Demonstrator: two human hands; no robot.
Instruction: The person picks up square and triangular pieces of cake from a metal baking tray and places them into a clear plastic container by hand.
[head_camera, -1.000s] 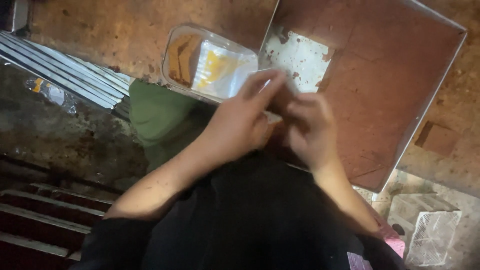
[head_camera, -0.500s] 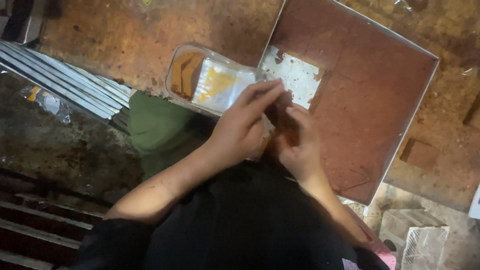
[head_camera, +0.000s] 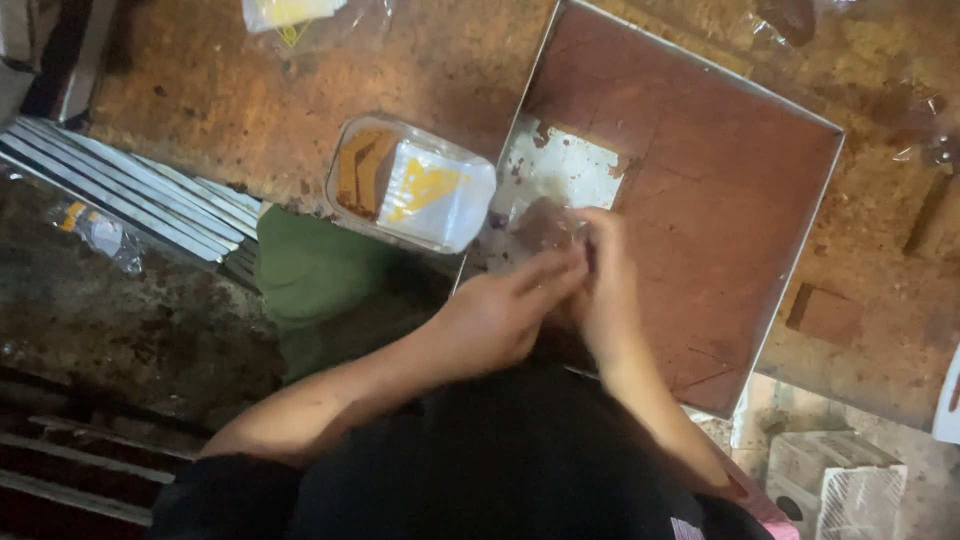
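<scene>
Clear wrapped brown piece (head_camera: 548, 225) | pinched by both hands' fingers (head_camera: 560, 270) | over metal tray (head_camera: 700, 190)

I see a small brown piece (head_camera: 545, 225), blurred, pinched between both hands above the tray's bare corner at eleven o'clock.

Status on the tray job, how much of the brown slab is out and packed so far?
Done: one corner of the metal tray is bare, and a clear tub beside it holds brown pieces. In hand: the left hand and right hand are pressed together around a small piece in clear wrap, blurred. Left: most of the scored brown slab sits in the tray.
</scene>
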